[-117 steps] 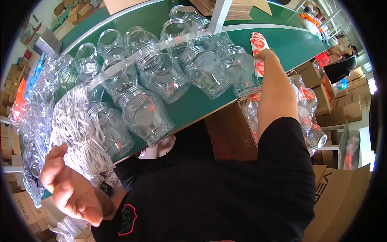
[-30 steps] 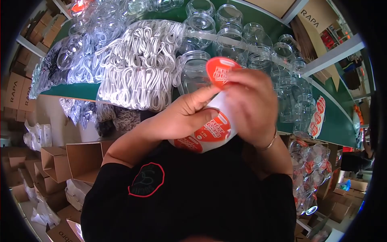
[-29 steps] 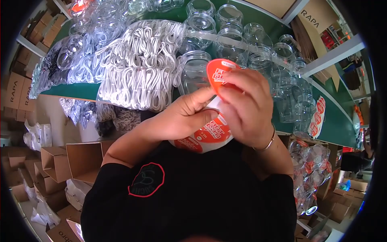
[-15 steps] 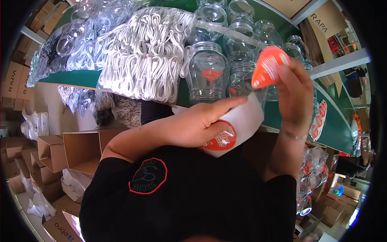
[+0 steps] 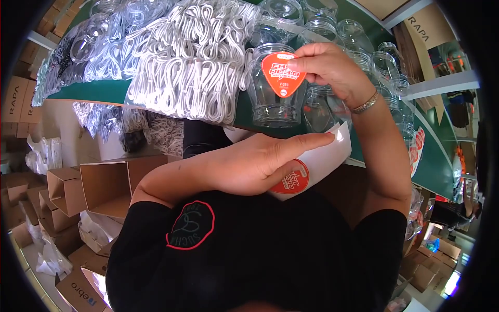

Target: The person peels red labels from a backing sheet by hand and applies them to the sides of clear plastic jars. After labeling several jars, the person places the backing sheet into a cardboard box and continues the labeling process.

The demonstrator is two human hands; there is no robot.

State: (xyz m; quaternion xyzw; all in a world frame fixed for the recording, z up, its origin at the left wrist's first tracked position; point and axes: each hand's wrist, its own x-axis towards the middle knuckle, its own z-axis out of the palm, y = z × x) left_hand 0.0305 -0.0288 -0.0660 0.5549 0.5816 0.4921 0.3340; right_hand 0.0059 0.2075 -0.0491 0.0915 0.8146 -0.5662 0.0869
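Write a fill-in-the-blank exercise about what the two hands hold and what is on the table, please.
1. The right hand holds a red sticker in front of a clear jar on the ____ table.
2. The left hand holds a white backing sheet with ____ unpeeled sticker showing on it.
3. The pile of loops beside the jar is ____.
Missing words: green; one; white.

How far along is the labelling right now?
Done: one orange teardrop sticker is off the white backing sheet. In hand: the right hand holds it at the front of the nearest clear plastic jar; the left hand holds the sheet. Left: a second orange sticker sits on the sheet, and the clear jars behind show no labels.
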